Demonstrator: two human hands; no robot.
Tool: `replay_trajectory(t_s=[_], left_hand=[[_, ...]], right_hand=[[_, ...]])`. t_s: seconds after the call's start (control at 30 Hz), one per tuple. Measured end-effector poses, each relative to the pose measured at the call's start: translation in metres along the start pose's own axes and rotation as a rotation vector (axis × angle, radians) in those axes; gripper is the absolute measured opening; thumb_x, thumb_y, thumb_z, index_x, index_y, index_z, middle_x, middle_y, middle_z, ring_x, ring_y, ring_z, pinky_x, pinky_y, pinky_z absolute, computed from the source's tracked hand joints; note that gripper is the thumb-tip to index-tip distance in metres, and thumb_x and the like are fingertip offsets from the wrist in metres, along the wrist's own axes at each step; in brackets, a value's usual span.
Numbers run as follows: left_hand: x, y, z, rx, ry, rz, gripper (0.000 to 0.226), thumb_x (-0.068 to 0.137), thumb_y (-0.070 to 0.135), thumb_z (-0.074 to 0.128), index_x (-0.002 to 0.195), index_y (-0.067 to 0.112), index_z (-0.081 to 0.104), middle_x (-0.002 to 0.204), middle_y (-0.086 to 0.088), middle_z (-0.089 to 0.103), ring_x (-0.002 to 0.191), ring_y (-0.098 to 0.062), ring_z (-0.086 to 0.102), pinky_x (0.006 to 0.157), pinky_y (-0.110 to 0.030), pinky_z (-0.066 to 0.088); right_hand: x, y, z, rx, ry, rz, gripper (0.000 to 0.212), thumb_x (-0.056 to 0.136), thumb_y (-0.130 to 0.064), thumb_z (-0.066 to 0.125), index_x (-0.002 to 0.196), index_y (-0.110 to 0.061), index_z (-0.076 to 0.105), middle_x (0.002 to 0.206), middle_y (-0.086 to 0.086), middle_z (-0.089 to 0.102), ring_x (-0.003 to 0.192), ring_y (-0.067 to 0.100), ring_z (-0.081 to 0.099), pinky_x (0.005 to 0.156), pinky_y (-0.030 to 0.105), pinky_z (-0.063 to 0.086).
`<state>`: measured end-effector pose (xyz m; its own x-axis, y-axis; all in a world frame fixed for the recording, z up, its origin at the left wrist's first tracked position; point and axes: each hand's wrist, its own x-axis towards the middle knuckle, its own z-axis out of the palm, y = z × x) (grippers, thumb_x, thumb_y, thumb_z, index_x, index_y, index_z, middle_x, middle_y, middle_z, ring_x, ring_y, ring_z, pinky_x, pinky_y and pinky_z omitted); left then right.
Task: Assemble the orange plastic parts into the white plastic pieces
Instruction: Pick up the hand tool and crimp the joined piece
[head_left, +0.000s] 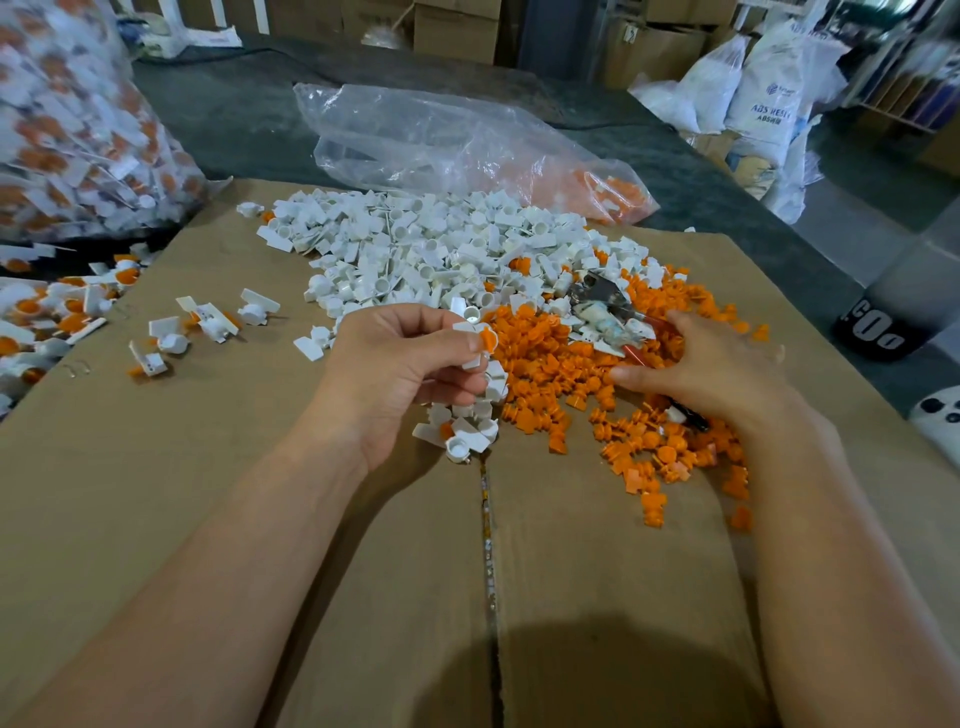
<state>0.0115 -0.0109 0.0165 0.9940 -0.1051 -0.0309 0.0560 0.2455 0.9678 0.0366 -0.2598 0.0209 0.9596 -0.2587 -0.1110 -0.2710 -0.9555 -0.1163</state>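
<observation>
Cardboard surface (260, 467) is noted across the lower frame. Left hand (410, 364), at centre, is curled around a small clutch of white pieces (491, 382). One orange part (487, 339) is seen at the thumb tip against the topmost piece; whether it is fully seated cannot be told. Right hand (711, 369), right of centre, is laid palm down on the orange pile (550, 358), fingers stretched toward frame left. Whether a part is pinched beneath them is hidden, so its state cannot be told. White pile (415, 249) is heaped above both hands, at upper centre, touching the orange pile. Key relation: loose orange parts lie under and just left of the right fingertips (631, 374), between the two hands, so the right hand is judged nearer for the next pick. The held pieces lie near, to its left, so the carry is expected to run right to left. The long axes of single parts are too small to read. Finished pieces (208, 317) are scattered at left.
</observation>
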Motion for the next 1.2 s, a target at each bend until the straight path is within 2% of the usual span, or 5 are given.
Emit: replay_trajectory(t_s=[0.13, 0.37, 0.7, 0.83, 1.2], left_hand=[[0.0, 0.0, 0.0, -0.003, -0.003, 0.005, 0.019, 0.073, -0.006, 0.065, 0.061, 0.008, 0.062, 0.053, -0.007, 0.064, 0.044, -0.016, 0.061, 0.042, -0.019, 0.048], [0.001, -0.001, -0.001, -0.028, 0.002, 0.011, 0.015, 0.073, -0.005, 0.066, 0.064, 0.007, 0.061, 0.055, -0.008, 0.065, 0.045, -0.016, 0.061, 0.043, -0.019, 0.049], [0.005, -0.005, -0.004, -0.103, 0.006, 0.066, 0.012, 0.078, -0.004, 0.062, 0.071, 0.005, 0.06, 0.056, -0.003, 0.065, 0.051, -0.015, 0.064, 0.048, -0.02, 0.052], [0.007, -0.008, -0.003, -0.13, 0.013, 0.104, 0.012, 0.079, -0.006, 0.059, 0.073, 0.005, 0.059, 0.056, -0.003, 0.065, 0.052, -0.015, 0.064, 0.049, -0.021, 0.052], [0.012, -0.008, -0.003, -0.235, 0.108, 0.285, 0.008, 0.078, 0.0, 0.059, 0.074, 0.006, 0.057, 0.057, 0.002, 0.065, 0.054, -0.014, 0.065, 0.053, -0.021, 0.052]], right_hand=[[0.006, 0.001, 0.004, 0.008, 0.082, 0.033, 0.093, 0.065, -0.065, 0.064, 0.141, -0.024, 0.028, 0.147, 0.012, 0.029, 0.135, 0.033, 0.023, 0.108, 0.059, 0.007], [0.002, -0.003, 0.001, 0.108, 0.276, -0.027, 0.079, 0.066, -0.038, 0.075, 0.134, -0.019, 0.04, 0.13, 0.011, 0.049, 0.12, 0.032, 0.042, 0.101, 0.046, 0.033], [-0.024, -0.033, -0.005, 0.345, 0.533, -0.336, 0.043, 0.078, -0.005, 0.058, 0.121, -0.008, 0.053, 0.11, 0.01, 0.056, 0.101, 0.02, 0.046, 0.078, 0.02, 0.025], [-0.031, -0.041, -0.003, 0.313, 0.522, -0.449, 0.034, 0.081, -0.013, 0.061, 0.115, -0.007, 0.056, 0.1, 0.003, 0.052, 0.097, 0.02, 0.047, 0.077, 0.021, 0.027], [-0.041, -0.055, 0.001, 0.227, 0.355, -0.585, 0.051, 0.082, -0.039, 0.057, 0.128, -0.019, 0.049, 0.116, 0.001, 0.051, 0.111, 0.015, 0.043, 0.081, 0.017, 0.024]])
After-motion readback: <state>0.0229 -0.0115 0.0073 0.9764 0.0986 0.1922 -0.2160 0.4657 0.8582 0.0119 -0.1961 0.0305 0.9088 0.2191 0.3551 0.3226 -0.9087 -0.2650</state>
